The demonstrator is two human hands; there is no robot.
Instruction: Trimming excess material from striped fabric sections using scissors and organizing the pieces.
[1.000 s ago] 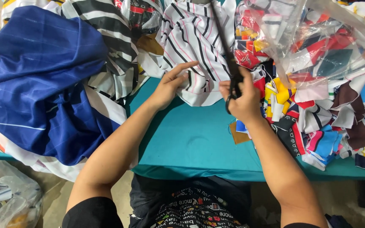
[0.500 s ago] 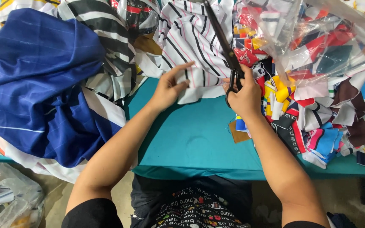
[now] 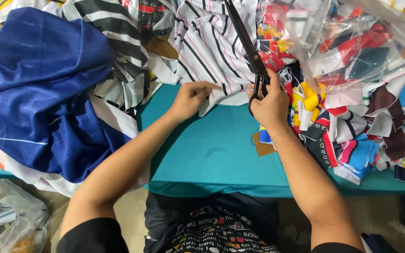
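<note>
The right hand [image 3: 272,104] grips black scissors [image 3: 249,51], blades nearly shut, over the striped cloth [image 3: 212,51] on the desk [image 3: 212,150]. Left fingers [image 3: 209,86] pin its edge; that close, they risk a nick.

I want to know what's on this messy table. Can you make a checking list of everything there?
Surface: teal table cover, bare in the middle.
Job's things: black scissors in the right hand; white striped cloth under the left hand.
Clutter: blue fabric heap at left; colourful scraps at right; clear plastic bag on top of them; brown scrap.
Grippers: both hands bare, right one closed on the scissor handles.
Cables: nothing seen.
Surroundings: plastic bag on floor.
</note>
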